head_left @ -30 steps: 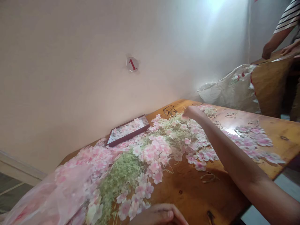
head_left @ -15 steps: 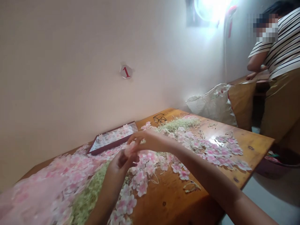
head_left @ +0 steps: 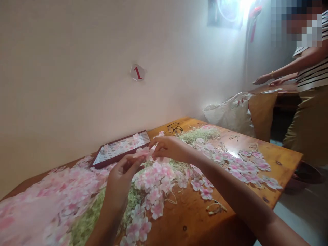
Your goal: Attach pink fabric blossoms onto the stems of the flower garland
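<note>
Well, the person's left hand [head_left: 121, 174] and right hand [head_left: 170, 148] meet over the middle of a wooden worktop [head_left: 194, 218], with a pale pink artificial blossom [head_left: 144, 152] between them. The left fingertips pinch its lower edge while the right fingers curl down onto its far side; neither hand is spread. Whether it is paper or thin cloth is too small to tell. It looks very light, soft and easily creased, so the firmest hold is probably near its centre, with the thin petals left free.

Around the hands, a dense spread of pink blossoms [head_left: 153, 181] lies at 6 o'clock, mixed with pale green fibre [head_left: 133, 201]. A dark red tray [head_left: 120, 158], holding more blossoms on a patterned base, sits at 9 o'clock, nearest the left hand. A pair of black-framed glasses [head_left: 175, 128] rests at 1 o'clock, and another tuft of green fibre [head_left: 198, 135] lies just beside them. Looser blossoms [head_left: 251, 166] trail off toward 3 o'clock, and a small tangle of thin wire [head_left: 216, 206] lies bare at 4 o'clock.

Beyond the worktop at 2 o'clock stands a white woven sack [head_left: 228, 114]. Farther along, a co-worker in a striped shirt [head_left: 312, 75] reaches both hands [head_left: 261, 80] over another wooden surface [head_left: 282, 88].
</note>
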Motion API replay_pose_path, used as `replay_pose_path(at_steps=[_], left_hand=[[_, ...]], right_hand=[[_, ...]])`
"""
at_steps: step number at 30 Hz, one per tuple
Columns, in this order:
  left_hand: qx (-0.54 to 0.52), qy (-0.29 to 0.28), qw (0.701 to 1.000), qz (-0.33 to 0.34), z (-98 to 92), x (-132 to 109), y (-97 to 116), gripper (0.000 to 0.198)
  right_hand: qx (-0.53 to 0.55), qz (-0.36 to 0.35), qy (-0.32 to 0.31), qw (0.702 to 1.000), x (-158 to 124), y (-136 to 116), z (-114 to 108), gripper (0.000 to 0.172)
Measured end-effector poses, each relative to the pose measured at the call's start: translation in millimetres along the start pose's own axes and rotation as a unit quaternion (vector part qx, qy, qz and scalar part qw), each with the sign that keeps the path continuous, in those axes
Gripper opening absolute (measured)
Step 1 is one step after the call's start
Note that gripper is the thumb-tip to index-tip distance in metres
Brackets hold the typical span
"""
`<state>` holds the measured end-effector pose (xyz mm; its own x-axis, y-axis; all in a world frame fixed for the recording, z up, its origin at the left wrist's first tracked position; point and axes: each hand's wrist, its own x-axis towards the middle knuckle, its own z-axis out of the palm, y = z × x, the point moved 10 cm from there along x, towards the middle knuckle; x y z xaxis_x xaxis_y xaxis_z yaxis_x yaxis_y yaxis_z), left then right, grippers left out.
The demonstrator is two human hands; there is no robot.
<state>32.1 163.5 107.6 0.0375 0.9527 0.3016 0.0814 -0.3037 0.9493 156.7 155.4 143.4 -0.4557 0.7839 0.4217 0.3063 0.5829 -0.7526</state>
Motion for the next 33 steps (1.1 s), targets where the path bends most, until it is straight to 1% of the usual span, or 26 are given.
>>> replay_pose_path(at_steps=[2,4,7,9,13,17,19,22,24,25,27,28,30,32,33], left_hand=[[-0.024,0.017,1.000,-0.007,-4.4,0.4,2.0,0.022],[-0.041,0.028,0.999,-0.008,-7.0,-0.5,5.9,0.024],[-0.046,0.030,0.998,-0.010,-7.9,-1.8,9.3,0.027],[-0.040,0.025,0.999,-0.014,-7.7,-1.6,8.1,0.028],[-0.025,0.016,0.999,-0.020,-8.3,0.5,1.3,0.031],[-0.020,0.017,0.999,-0.034,-9.1,2.5,-5.9,0.042],[-0.043,0.004,0.997,-0.057,-5.8,3.3,-11.7,0.042],[-0.087,-0.016,0.991,-0.099,-0.8,4.0,-24.1,0.035],[-0.108,-0.031,0.986,-0.121,2.2,4.5,-33.4,0.029],[-0.118,-0.038,0.984,-0.128,3.6,4.9,-37.4,0.027],[-0.137,-0.050,0.980,-0.134,5.8,5.8,-43.9,0.024],[-0.143,-0.055,0.979,-0.136,6.6,6.1,-46.5,0.023],[-0.144,-0.057,0.978,-0.137,7.0,6.6,-49.3,0.022],[-0.125,-0.057,0.983,-0.123,6.6,7.1,-46.8,0.021],[-0.112,-0.055,0.986,-0.110,6.0,7.4,-43.6,0.021]], right_hand=[[0.031,0.017,0.015,0.999,1.8,9.4,-2.9,0.019],[0.048,0.032,0.045,0.997,3.8,18.1,-9.6,0.018],[0.072,0.050,0.082,0.993,6.2,27.5,-18.0,0.016],[0.096,0.073,0.092,0.988,6.8,33.0,-19.7,0.014],[0.140,0.124,0.076,0.979,4.8,41.7,-15.6,0.014],[0.197,0.137,0.049,0.969,3.0,45.3,-8.9,0.018],[0.259,0.147,0.042,0.954,3.0,49.4,-3.5,0.020],[0.353,0.179,0.051,0.917,3.7,59.2,4.9,0.020],[0.389,0.201,0.067,0.897,4.3,65.2,8.9,0.023],[0.394,0.208,0.073,0.892,4.7,67.1,10.2,0.024],[0.387,0.216,0.079,0.893,5.3,69.5,12.0,0.027],[0.373,0.216,0.081,0.899,5.6,70.2,12.0,0.027],[0.293,0.192,0.084,0.933,7.6,68.4,7.5,0.027],[0.184,0.147,0.089,0.968,10.3,62.2,1.3,0.026],[0.124,0.120,0.094,0.980,11.4,57.5,-1.7,0.026]])
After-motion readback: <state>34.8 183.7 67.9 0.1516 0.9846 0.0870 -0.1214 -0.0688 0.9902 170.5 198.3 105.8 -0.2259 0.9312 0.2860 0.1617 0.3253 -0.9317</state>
